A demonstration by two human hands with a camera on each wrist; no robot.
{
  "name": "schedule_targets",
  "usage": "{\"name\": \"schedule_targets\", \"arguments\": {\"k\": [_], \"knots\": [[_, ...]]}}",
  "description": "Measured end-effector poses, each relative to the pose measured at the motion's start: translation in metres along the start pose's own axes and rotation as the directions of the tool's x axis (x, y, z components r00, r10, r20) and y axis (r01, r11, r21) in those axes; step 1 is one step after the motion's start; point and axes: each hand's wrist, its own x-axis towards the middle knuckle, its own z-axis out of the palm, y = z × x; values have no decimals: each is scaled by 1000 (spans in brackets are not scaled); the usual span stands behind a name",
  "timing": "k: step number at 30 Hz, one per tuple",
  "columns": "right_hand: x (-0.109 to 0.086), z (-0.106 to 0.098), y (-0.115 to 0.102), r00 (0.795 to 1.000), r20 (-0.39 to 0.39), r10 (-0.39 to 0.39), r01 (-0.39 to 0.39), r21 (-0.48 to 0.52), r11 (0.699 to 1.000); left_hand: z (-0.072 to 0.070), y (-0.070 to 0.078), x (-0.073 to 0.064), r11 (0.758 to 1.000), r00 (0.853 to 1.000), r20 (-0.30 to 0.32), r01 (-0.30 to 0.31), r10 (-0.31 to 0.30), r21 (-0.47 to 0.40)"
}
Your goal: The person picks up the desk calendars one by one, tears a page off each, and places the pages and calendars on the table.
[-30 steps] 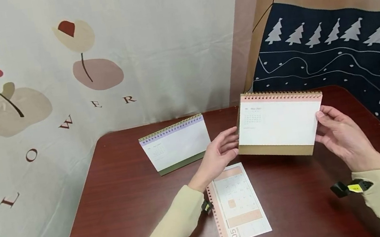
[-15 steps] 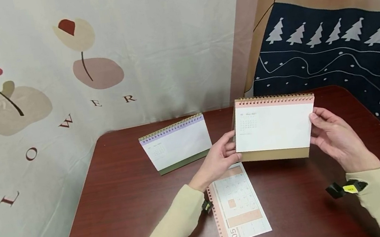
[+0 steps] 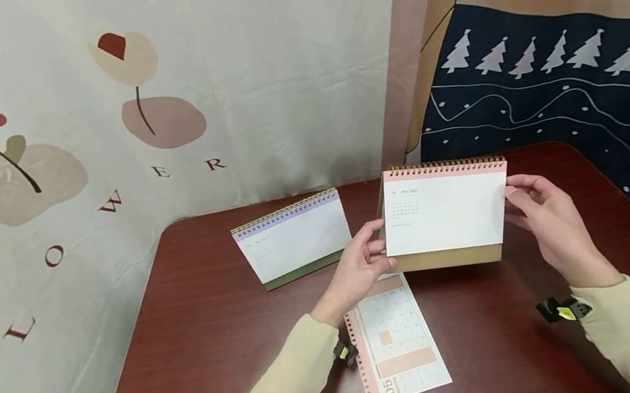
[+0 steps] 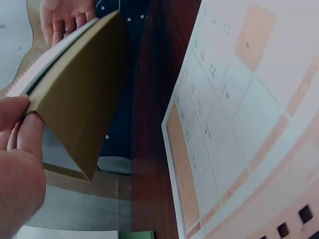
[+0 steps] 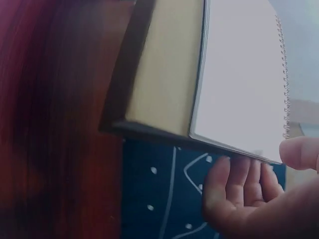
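A pink-topped desk calendar (image 3: 452, 216) with a gold base and a spiral binding is held tilted over the table. My left hand (image 3: 355, 266) grips its left side, thumb at the front lower corner and fingers behind; the left wrist view shows them on the gold base (image 4: 82, 99). At the right edge is my right hand (image 3: 555, 228). In the right wrist view its thumb (image 5: 299, 153) lies at the page corner, with the fingers behind the edge. A loose calendar sheet (image 3: 400, 340), pink and marked 05, lies flat below my left wrist.
A second desk calendar (image 3: 296, 236), purple-topped with a green base, stands left of my left hand. The dark red-brown table (image 3: 217, 360) meets a printed cloth (image 3: 285, 78) at the back, with a navy tree-patterned panel (image 3: 557, 99) at the right.
The pink-topped desk calendar has moved left and slightly down, becoming more level. My right hand has moved left with it, while my left hand has stayed nearly in place.
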Motion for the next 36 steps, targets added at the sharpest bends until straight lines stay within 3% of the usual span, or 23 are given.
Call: {"name": "schedule_targets", "arguments": {"k": [4,6,10,14,22,27,29,31,36], "knots": [[-9,6,-3,979,-105,-173,145,-230,962,1,0,-3,1000,999,-36,20,-20,-12],[-14,12,-4,950,-151,-274,210,-341,916,2,1,-5,999,998,-54,29,-30,-18],[-24,24,-8,884,-182,-431,330,-409,851,2,3,-7,999,996,-82,28,-30,-27],[-29,35,-9,816,-130,-563,456,-455,765,3,4,-8,998,994,-103,31,-36,-48],[-30,53,-4,654,50,-755,664,-517,540,4,5,-9,995,993,-111,23,-34,-96],[-30,63,-2,543,137,-828,735,-554,390,5,6,-10,993,993,-110,24,-37,-114],[-31,66,-1,521,174,-835,744,-573,345,5,7,-10,993,993,-111,24,-37,-116],[-31,68,0,513,220,-829,751,-584,310,6,8,-11,993,993,-111,23,-36,-114],[-31,72,3,506,314,-804,772,-581,259,7,10,-12,994,994,-108,21,-32,-105]]}}
